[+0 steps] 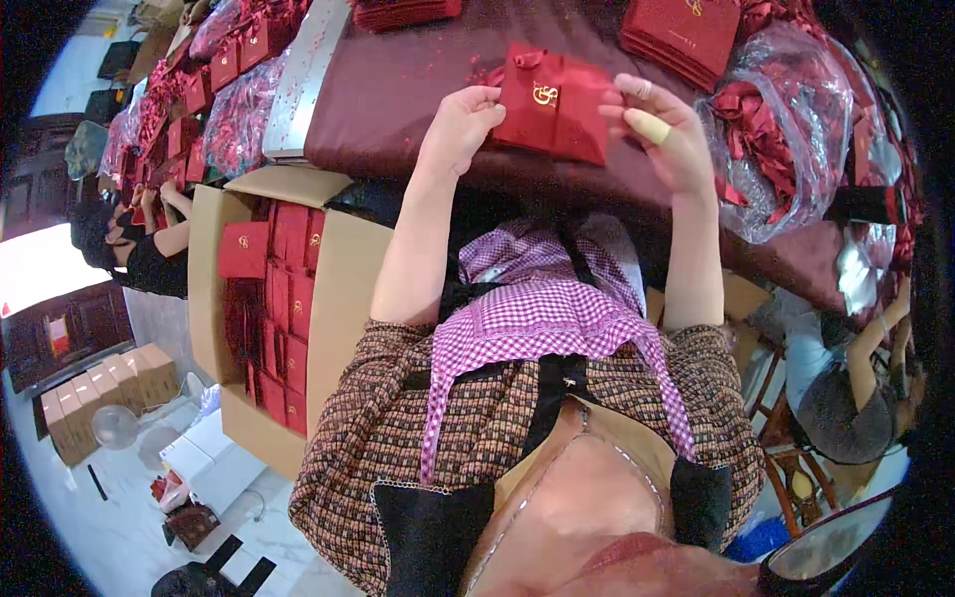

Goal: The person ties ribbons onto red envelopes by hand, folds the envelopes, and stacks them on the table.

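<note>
A small red gift bag [525, 117] with a gold emblem and a red ribbon at its top is held up over the dark red tablecloth. My left hand [463, 124] pinches its left edge near the ribbon. Beside the right edge is my right hand [665, 129], fingers stretched and apart, slightly blurred; one finger wears a yellow cover and another a pale wrap. Those fingertips are at the bag's edge, and whether they touch it is hard to tell. The bag's right side is smeared by motion.
Stacked red bags [686, 40] lie at the far right, beside a clear plastic sack [781, 129] of red ribboned pieces. Another stack [403, 12] sits at the far edge. An open cardboard box [333, 328] on my left holds several red bags. Other people work at both sides.
</note>
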`<state>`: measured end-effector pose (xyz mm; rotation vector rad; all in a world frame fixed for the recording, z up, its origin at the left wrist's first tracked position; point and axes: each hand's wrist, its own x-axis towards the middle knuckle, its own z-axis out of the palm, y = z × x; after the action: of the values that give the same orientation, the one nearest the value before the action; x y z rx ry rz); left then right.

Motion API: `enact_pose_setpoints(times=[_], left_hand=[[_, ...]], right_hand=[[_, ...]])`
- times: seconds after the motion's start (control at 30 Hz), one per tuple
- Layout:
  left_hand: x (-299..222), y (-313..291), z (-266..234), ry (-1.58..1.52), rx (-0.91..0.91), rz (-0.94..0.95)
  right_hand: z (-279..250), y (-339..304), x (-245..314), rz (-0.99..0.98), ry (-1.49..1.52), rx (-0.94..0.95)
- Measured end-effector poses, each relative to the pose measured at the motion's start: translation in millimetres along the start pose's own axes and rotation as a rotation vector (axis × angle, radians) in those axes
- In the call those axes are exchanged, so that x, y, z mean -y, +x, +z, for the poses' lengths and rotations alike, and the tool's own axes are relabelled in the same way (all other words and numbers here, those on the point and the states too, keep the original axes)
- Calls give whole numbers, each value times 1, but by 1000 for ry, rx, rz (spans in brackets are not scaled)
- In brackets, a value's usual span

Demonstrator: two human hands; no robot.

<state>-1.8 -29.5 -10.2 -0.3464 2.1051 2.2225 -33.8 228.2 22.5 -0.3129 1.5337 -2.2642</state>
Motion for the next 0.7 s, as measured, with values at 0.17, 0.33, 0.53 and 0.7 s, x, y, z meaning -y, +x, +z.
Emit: enact_pose_setpoints(times=[0.17, 0.33, 0.53, 0.7], left_hand=[[-3, -5, -2, -93, 169, 63], [-7, -10, -1, -101, 195, 76], [-5, -9, 2, -70, 168, 30], [-2, -9, 4, -147, 135, -42]], right_hand=[[-10, 0, -36, -150, -402, -131], [-4, -3, -31, -249, -835, -252], [2, -3, -36, -250, -743, -161], [18, -6, -43, -178, -802, -41]])
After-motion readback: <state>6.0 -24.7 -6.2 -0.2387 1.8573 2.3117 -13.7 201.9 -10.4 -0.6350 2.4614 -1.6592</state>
